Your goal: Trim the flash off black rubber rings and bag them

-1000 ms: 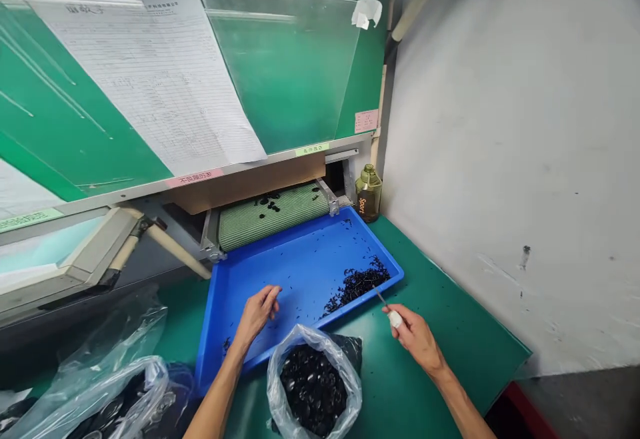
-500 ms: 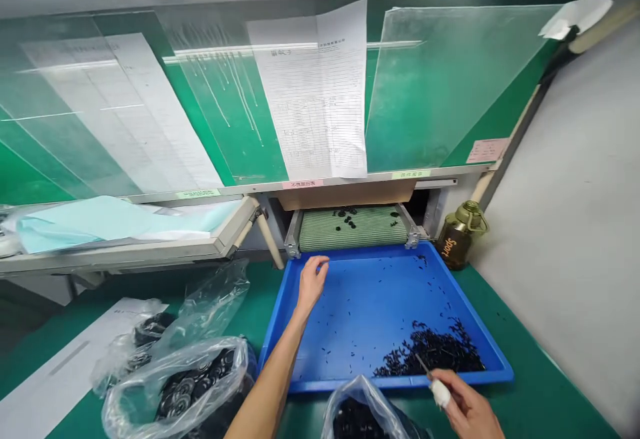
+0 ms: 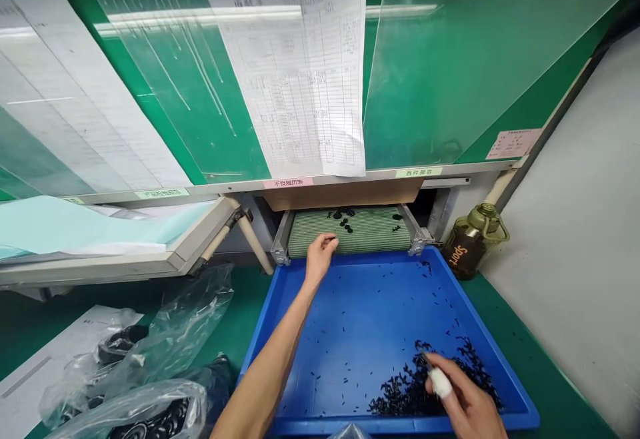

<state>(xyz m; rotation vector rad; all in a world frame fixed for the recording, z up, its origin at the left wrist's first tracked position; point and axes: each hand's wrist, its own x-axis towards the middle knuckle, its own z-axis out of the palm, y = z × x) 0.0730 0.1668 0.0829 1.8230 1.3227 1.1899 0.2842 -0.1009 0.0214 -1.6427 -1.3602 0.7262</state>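
My left hand (image 3: 321,257) is over the front edge of the green ribbed conveyor belt (image 3: 310,231), its fingers pinched together; whatever they hold is too small to make out. Several small black pieces (image 3: 346,225) lie on the belt, just beyond that hand. My right hand (image 3: 457,389), with white wrapping on one finger, is closed around a thin metal tool (image 3: 427,361). It hovers over a heap of small black parts (image 3: 405,389) in the near right of the blue tray (image 3: 360,319).
Clear plastic bags with black rings (image 3: 145,425) stand at the lower left, near a paper sheet (image 3: 65,349). A green bottle (image 3: 470,242) is right of the belt. A raised shelf (image 3: 150,262) juts in at left. Papers hang on the green board.
My left hand has moved up from the tray's far edge to the belt's front edge. My right hand has shifted slightly over the black heap. The view has come closer.
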